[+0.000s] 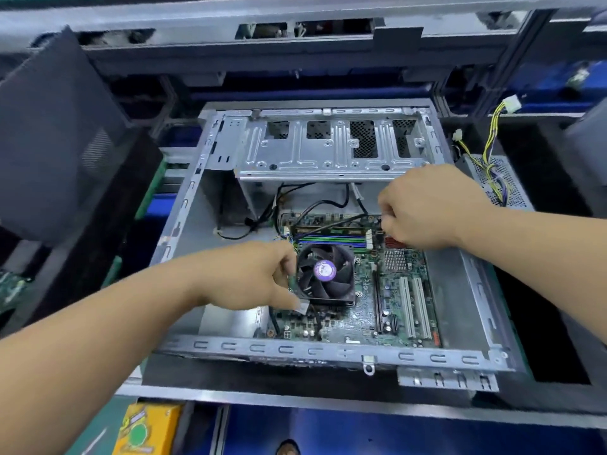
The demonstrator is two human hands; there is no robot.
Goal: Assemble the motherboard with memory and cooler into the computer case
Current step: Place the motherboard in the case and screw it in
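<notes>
An open grey computer case (328,351) lies flat in the middle of the view. Inside it sits the green motherboard (364,310) with a black cooler fan (325,274) and memory sticks (331,236) just beyond the fan. My left hand (253,277) grips the left edge of the cooler, thumb at its near corner. My right hand (423,208) is curled at the board's far right edge, near the black cables (325,205); what its fingers pinch is hidden.
A metal drive cage (328,149) spans the far half of the case. A power supply with yellow and black wires (492,178) sits at the right. A dark case panel (65,142) leans at the left. A yellow box (147,428) lies near the front.
</notes>
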